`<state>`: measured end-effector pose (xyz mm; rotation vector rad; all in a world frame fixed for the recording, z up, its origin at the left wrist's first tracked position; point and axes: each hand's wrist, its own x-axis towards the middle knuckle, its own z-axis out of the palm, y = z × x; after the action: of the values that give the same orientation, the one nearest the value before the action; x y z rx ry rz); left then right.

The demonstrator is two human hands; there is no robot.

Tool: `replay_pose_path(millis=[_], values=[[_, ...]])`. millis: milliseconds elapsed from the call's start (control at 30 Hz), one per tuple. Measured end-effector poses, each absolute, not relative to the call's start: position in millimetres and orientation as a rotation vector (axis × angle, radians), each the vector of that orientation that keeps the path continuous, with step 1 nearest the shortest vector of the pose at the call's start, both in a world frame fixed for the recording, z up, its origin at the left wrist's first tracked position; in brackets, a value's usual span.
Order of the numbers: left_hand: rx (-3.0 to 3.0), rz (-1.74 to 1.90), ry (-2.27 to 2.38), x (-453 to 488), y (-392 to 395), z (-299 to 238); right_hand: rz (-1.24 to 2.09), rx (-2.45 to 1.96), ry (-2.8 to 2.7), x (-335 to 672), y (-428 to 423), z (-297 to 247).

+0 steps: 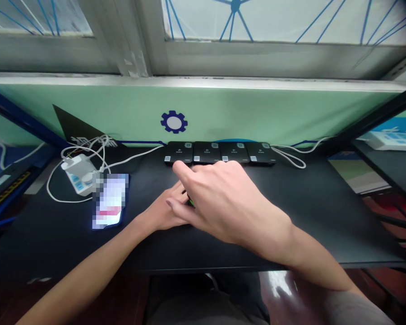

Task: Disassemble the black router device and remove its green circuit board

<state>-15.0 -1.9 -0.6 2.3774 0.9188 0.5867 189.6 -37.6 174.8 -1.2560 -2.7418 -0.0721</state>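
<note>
- A small object (191, 202), mostly hidden, shows bright green between your hands.
- 4 flat black boxes (206, 154) sit just beyond; the desk (318, 212) stretches rightward; a lit phone (112, 198) lies left.
- Your right hand (223, 198) curls across your left hand (167, 205); whether their fingers grasp the object cannot be told.

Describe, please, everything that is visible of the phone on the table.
The phone lies face up on the black table, slightly slanted, its far end angled right. It is slim and rectangular, with dark edges and a brightly lit screen; a pinkish band crosses the lower part, and pixelation hides other content. The hands are to its right, not touching it.
</note>
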Motion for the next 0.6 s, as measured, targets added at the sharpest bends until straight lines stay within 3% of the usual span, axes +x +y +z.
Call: replay_pose_path(millis=[300, 500, 600], values=[[2.410, 0.512, 0.863, -18.1, -1.7, -8.9, -0.066, -1.057, -2.762, 200.2, -39.2, 165.6], [2.372, 0.570, 0.840, -16.2, -1.9, 1.1, -0.176, -1.321, -2.759, 191.5, -41.9, 169.4], [2.396, 0.505, 0.856, -15.8, -2.8, 1.1, -0.139, -1.201, -2.806, 197.4, -40.9, 168.8]])
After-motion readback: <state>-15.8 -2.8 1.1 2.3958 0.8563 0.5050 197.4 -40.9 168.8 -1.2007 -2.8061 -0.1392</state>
